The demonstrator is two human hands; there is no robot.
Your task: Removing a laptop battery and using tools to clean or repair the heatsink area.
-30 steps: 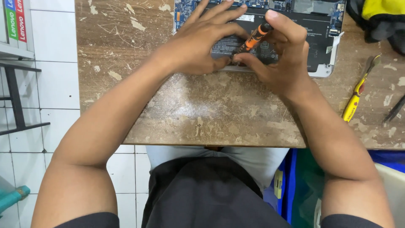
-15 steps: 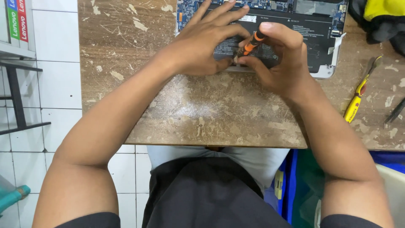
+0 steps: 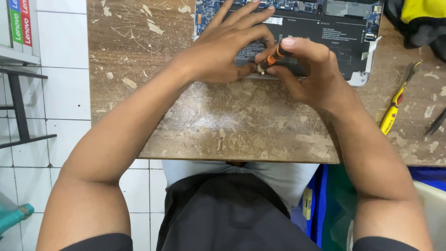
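Screwdriver [image 3: 273, 56] slants tip-down-left, pinched by right hand [image 3: 304, 69]; left hand [image 3: 223, 51] steadies tip.

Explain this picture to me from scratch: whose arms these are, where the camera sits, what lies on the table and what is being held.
No machine here: the arms belong to a person, and the camera is worn on that person's head, looking down over their lap at a worn wooden table.

On the table lies an opened laptop, its circuit board and black battery exposed. The left hand rests flat on it, fingers spread. The right hand pinches a small screwdriver with an orange and black handle, its tip pointed down at the laptop's near edge, close to the left thumb.

To the right lie a yellow-handled tool and, at the edge of the view, a dark tool. A yellow and black bundle sits in the top right corner.
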